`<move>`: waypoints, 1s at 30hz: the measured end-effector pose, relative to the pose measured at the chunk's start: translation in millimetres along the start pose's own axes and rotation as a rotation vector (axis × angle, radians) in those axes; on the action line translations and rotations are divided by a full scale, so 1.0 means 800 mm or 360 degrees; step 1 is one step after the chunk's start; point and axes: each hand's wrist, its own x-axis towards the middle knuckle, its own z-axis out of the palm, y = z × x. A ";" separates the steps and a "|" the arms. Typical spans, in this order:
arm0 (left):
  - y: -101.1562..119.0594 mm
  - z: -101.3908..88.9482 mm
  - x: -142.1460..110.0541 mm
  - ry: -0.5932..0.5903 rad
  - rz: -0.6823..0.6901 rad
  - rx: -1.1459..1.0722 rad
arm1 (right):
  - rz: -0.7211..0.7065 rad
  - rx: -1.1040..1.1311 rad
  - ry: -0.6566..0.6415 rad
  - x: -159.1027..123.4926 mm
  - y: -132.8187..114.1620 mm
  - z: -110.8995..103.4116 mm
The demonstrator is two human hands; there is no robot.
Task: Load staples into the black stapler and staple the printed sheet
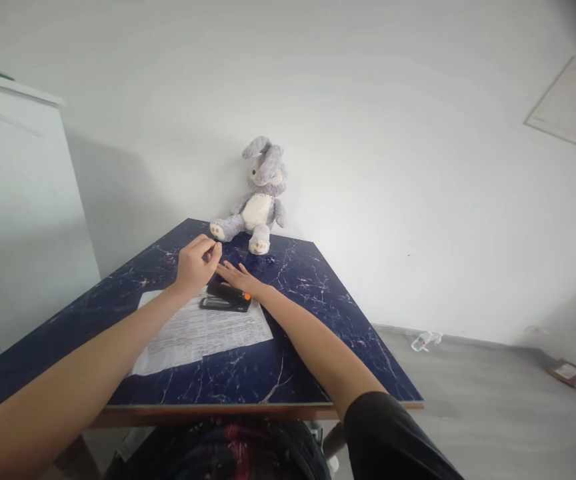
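Observation:
My left hand (198,263) is raised over the far edge of the papers, its fingers curled together in a pinch. Whatever they hold, if anything, is too small to make out. Palm down and with fingers stretched, my right hand (242,279) rests just beyond a black stapler (225,303) with an orange spot at its right end. Whether the palm touches the stapler I cannot tell. Under the stapler lie overlapping printed paper sheets (203,340), partly covered by my left forearm.
A grey plush rabbit (258,210) sits at the far end of the dark blue marbled table (318,293), against the white wall. On the left stands a white cabinet (23,187). A clear plastic item (423,341) and a brown package (569,373) lie on the floor.

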 end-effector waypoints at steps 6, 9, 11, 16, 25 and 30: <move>-0.018 0.019 -0.011 -0.0326 -0.0251 0.0022 | 0.0404 -0.0049 -0.0114 -0.116 0.054 -0.025; -0.035 0.040 -0.032 -0.0811 -0.0357 0.0088 | 0.0586 -0.0036 -0.0139 -0.159 0.072 -0.032; -0.040 0.055 -0.050 -0.1104 -0.0330 0.0137 | 0.0655 0.0022 -0.0015 -0.172 0.078 -0.032; -0.028 0.075 -0.077 -0.1613 -0.0165 0.0183 | 0.0691 0.0348 0.0603 -0.171 0.076 -0.040; -0.021 0.074 -0.077 -0.1628 -0.0150 0.0210 | 0.0162 0.0447 0.0206 -0.200 0.023 -0.087; -0.039 0.068 -0.069 -0.1556 -0.0263 0.0203 | 0.0449 0.0478 0.0469 -0.227 0.075 -0.112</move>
